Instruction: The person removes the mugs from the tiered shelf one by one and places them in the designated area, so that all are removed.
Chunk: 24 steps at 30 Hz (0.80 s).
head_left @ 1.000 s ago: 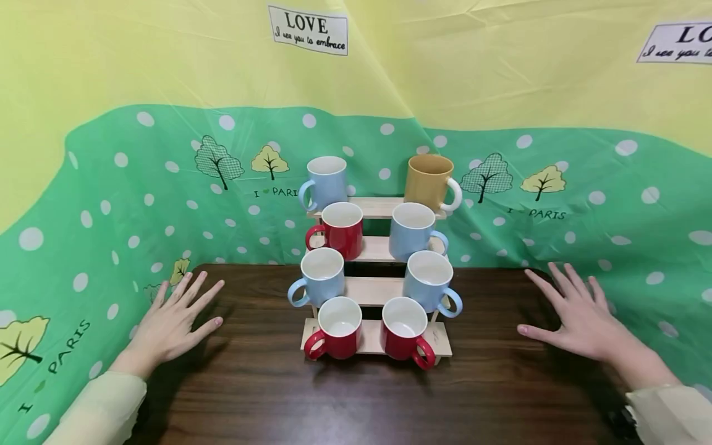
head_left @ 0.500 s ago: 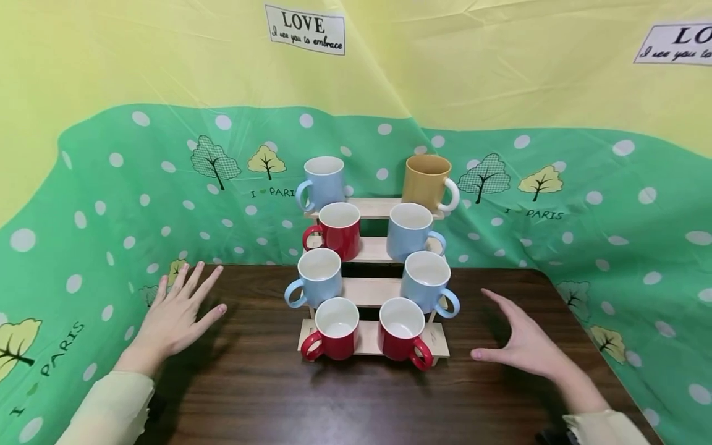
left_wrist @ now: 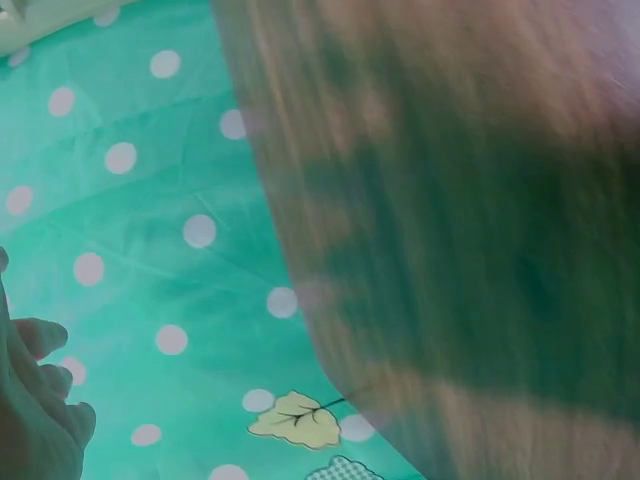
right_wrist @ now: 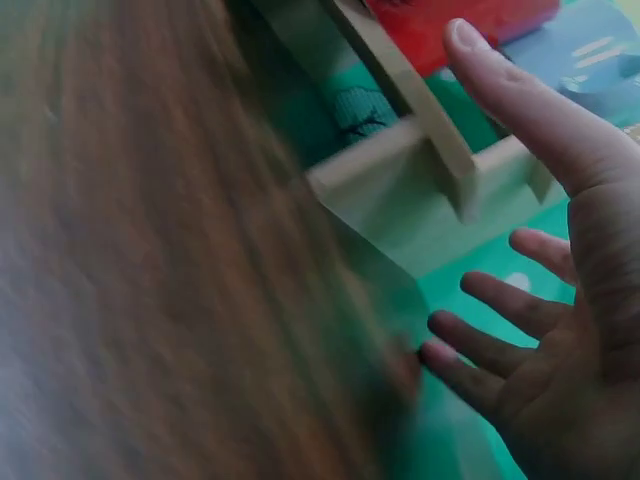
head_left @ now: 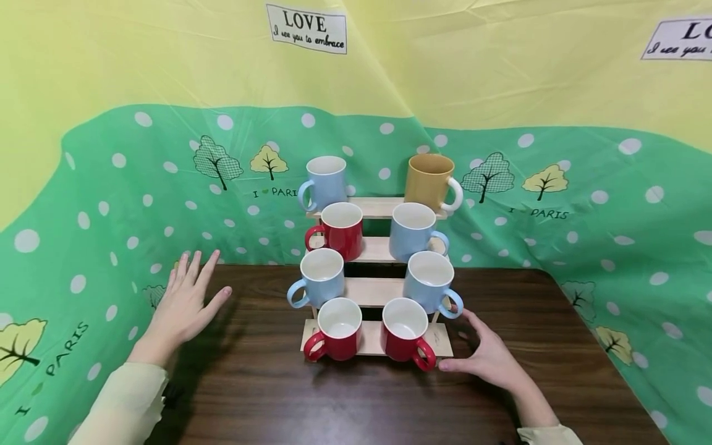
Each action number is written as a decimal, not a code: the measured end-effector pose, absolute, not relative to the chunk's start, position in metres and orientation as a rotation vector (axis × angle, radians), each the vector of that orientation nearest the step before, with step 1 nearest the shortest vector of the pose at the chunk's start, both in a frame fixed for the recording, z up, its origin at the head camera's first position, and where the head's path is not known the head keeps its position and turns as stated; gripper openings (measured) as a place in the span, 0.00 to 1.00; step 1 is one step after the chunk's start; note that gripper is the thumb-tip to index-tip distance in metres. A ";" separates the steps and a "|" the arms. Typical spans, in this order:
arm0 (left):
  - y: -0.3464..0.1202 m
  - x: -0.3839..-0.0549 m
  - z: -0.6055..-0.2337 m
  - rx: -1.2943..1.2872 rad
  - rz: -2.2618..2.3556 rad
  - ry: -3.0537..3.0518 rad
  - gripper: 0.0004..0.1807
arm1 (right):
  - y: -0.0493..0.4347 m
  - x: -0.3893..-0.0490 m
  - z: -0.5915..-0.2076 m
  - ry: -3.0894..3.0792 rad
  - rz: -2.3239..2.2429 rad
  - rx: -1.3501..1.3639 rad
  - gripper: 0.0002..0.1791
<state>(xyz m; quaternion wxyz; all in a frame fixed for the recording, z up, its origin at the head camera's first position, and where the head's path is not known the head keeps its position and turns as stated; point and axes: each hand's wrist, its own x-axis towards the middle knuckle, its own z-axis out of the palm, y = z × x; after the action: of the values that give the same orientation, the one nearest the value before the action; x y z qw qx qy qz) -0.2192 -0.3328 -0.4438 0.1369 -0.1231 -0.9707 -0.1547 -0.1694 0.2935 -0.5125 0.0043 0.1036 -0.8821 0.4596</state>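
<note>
A stepped wooden rack (head_left: 374, 292) bears mugs in two columns, all upright. Red mugs (head_left: 396, 343) stand at both ends of the lowest step, and a third red mug (head_left: 350, 238) sits higher on the left. Several light blue mugs (head_left: 425, 285) and one tan mug (head_left: 427, 184) with a white handle fill the other places. My right hand (head_left: 492, 358) is beside the rack's lower right end, thumb and fingers spread apart and holding nothing. In the right wrist view, its fingers (right_wrist: 510, 320) are near the rack's side. My left hand (head_left: 180, 312) hovers over the table's left side, fingers straight, holding nothing.
The dark wooden table (head_left: 334, 408) runs under the rack. A green and yellow cloth (head_left: 250, 228) with white dots and printed trees hangs behind the table and along both sides. The rack stands close to the back cloth.
My right hand has moved left from the table's right side to the rack's lower right end. My left hand has shifted slightly, its fingers closer together. The mugs and rack have stayed put.
</note>
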 end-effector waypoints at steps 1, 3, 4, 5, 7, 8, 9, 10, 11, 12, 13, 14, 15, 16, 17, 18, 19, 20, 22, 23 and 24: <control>-0.332 -0.220 -0.443 -0.352 -0.454 -2.803 0.47 | 0.291 -0.170 -0.514 -2.760 1.471 0.318 0.60; -0.329 -0.221 -0.441 -0.344 -0.463 -2.787 0.47 | 0.287 -0.170 -0.518 -2.744 1.516 0.327 0.55; -0.329 -0.222 -0.441 -0.341 -0.467 -2.780 0.47 | 0.286 -0.170 -0.519 -2.733 1.534 0.330 0.53; -0.328 -0.222 -0.440 -0.339 -0.473 -2.772 0.46 | 0.284 -0.170 -0.521 -2.721 1.548 0.336 0.50; -0.325 -0.223 -0.438 -0.333 -0.506 -2.757 0.46 | 0.283 -0.170 -0.524 -2.691 1.571 0.353 0.46; -0.324 -0.223 -0.437 -0.331 -0.527 -2.748 0.46 | 0.282 -0.170 -0.525 -2.674 1.586 0.357 0.45; -0.323 -0.223 -0.436 -0.325 -0.560 -2.742 0.46 | 0.281 -0.170 -0.527 -2.653 1.618 0.363 0.44; -0.321 -0.224 -0.434 -0.317 -0.598 -2.733 0.46 | 0.281 -0.170 -0.529 -2.628 1.660 0.371 0.43; -0.319 -0.224 -0.433 -0.313 -0.642 -2.725 0.46 | 0.280 -0.170 -0.531 -2.599 1.719 0.382 0.42; -0.317 -0.223 -0.431 -0.309 -0.684 -2.717 0.45 | 0.280 -0.170 -0.533 -2.568 1.786 0.391 0.42; -0.316 -0.224 -0.430 -0.304 -0.722 -2.708 0.45 | 0.280 -0.170 -0.535 -2.534 1.860 0.400 0.42; -0.314 -0.224 -0.428 -0.304 -0.755 -2.697 0.45 | 0.280 -0.171 -0.537 -2.503 1.925 0.408 0.42; -0.312 -0.224 -0.427 -0.305 -0.784 -2.688 0.44 | 0.280 -0.170 -0.539 -2.472 1.989 0.411 0.42; -0.311 -0.225 -0.425 -0.312 -0.800 -2.678 0.44 | 0.280 -0.170 -0.540 -2.443 2.042 0.409 0.42; -0.309 -0.225 -0.423 -0.322 -0.811 -2.671 0.44 | 0.280 -0.170 -0.542 -2.422 2.078 0.404 0.42; -0.308 -0.226 -0.421 -0.331 -0.811 -2.666 0.44 | 0.281 -0.170 -0.543 -2.414 2.094 0.404 0.43; -0.307 -0.227 -0.420 -0.340 -0.809 -2.661 0.44 | 0.281 -0.169 -0.543 -2.409 2.100 0.395 0.43; -0.306 -0.229 -0.418 -0.350 -0.805 -2.658 0.44 | 0.282 -0.169 -0.544 -2.411 2.099 0.389 0.42; -0.304 -0.231 -0.413 -0.371 -0.806 -2.650 0.44 | 0.282 -0.169 -0.544 -2.414 2.098 0.372 0.42; -0.304 -0.232 -0.410 -0.379 -0.806 -2.646 0.44 | 0.283 -0.170 -0.545 -2.420 2.095 0.366 0.42; -0.303 -0.234 -0.408 -0.386 -0.809 -2.639 0.44 | 0.283 -0.170 -0.545 -2.430 2.089 0.364 0.42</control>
<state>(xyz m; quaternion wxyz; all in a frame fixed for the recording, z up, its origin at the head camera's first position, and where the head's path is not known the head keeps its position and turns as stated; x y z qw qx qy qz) -0.2341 -0.3032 -0.4078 0.1762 -0.1362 -0.9321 -0.2856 -0.1700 0.2830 -0.5450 -0.0419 0.1129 -0.7528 0.6472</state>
